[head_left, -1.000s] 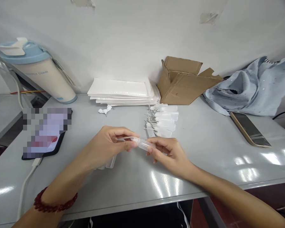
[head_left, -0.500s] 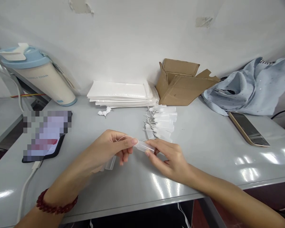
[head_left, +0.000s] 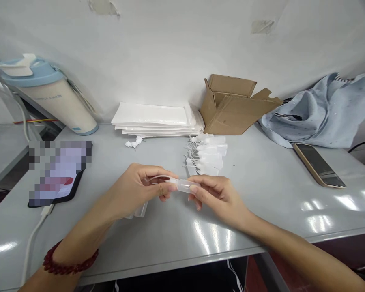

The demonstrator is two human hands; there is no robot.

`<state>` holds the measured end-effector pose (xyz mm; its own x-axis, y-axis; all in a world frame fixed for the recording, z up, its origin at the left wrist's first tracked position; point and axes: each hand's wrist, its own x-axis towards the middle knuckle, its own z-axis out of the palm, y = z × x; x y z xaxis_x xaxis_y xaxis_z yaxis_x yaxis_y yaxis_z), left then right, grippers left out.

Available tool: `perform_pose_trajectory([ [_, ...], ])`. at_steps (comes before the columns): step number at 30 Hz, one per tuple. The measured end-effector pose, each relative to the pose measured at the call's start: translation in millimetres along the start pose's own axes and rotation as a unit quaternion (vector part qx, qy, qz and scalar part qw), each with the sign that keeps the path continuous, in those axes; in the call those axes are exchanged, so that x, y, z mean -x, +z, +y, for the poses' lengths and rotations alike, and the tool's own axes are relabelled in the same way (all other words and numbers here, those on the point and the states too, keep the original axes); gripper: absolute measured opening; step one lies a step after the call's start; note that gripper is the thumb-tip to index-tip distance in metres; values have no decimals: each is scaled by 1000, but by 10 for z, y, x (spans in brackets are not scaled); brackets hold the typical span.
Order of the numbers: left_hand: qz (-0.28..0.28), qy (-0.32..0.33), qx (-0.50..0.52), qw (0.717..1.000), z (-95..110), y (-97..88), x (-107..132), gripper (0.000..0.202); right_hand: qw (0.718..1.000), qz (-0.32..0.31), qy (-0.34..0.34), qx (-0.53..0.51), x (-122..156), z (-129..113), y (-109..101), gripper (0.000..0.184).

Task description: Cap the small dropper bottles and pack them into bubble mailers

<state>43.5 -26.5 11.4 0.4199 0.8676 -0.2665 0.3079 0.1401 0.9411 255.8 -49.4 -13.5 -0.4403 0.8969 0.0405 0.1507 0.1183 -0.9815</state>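
Note:
Between my two hands a small translucent squeeze bottle point(head_left: 185, 185) lies on its side, raised above the table. My left hand point(head_left: 146, 182) is closed, its thumb and fingers pinching the white neck end, where a thin pale strand curves back over the fingers. At the other end, my right hand point(head_left: 220, 196) has thumb and fingers closed around the bottle's body. Beyond the hands is a pile of similar bottles point(head_left: 211, 156) with thin metal needle tips pointing left. More clear bottles point(head_left: 140, 209) lie partly hidden under my left hand. Several small white caps point(head_left: 134, 142) sit farther back.
A stack of white padded envelopes point(head_left: 152, 115) and an open cardboard box point(head_left: 237, 113) stand by the wall. At left are a tumbler point(head_left: 57, 97) and a phone point(head_left: 61, 174) on a cable. A second phone point(head_left: 319, 164) and a light-blue cloth bag point(head_left: 319, 113) are at right.
My right thumb has moved up onto the bottle's body, its fingers now curled beneath. The bottle has turned nearer to level. My left hand keeps its pinch on the neck end.

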Motion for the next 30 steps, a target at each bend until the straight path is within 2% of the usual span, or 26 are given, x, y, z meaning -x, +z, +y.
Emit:
perform_pose_trajectory([
  [3, -16, -36, 0, 999, -10, 2, -8, 22, 987, 36, -101, 119, 10, 33, 22, 20],
  [7, -19, -43, -7, 999, -3, 36, -3, 34, 925, 71, -270, 258, 30, 136, 50, 23],
  [10, -7, -49, -24, 998, 9, 75, 8, 40, 892, 81, -320, 307, 40, 186, 54, 27],
  [11, 0, -45, -36, 998, 11, 88, 11, 39, 896, 87, -315, 302, 40, 185, 50, 26],
  [13, 23, -22, -60, 998, 11, 112, 17, 30, 926, 92, -262, 257, 36, 152, 32, 22],
  [16, 57, 45, -81, 994, 4, 145, 27, 17, 989, 48, -91, 105, 14, 63, -16, 20],
  [18, 69, 80, -95, 990, 5, 163, 36, 14, 1000, 12, 6, -9, -5, 12, -45, 25],
  [20, 77, 90, -108, 987, 14, 176, 42, 12, 996, 2, 49, -78, -21, -14, -61, 28],
  [23, 76, 63, -107, 989, 32, 182, 46, 15, 998, 20, 22, -63, -23, -12, -54, 25],
  [26, 36, 33, -89, 995, 37, 170, 48, 25, 996, 51, -63, 47, -1, 10, -35, 19],
  [30, 4, 26, -60, 998, 38, 149, 60, 33, 968, 85, -176, 157, 17, 49, -21, 20],
])
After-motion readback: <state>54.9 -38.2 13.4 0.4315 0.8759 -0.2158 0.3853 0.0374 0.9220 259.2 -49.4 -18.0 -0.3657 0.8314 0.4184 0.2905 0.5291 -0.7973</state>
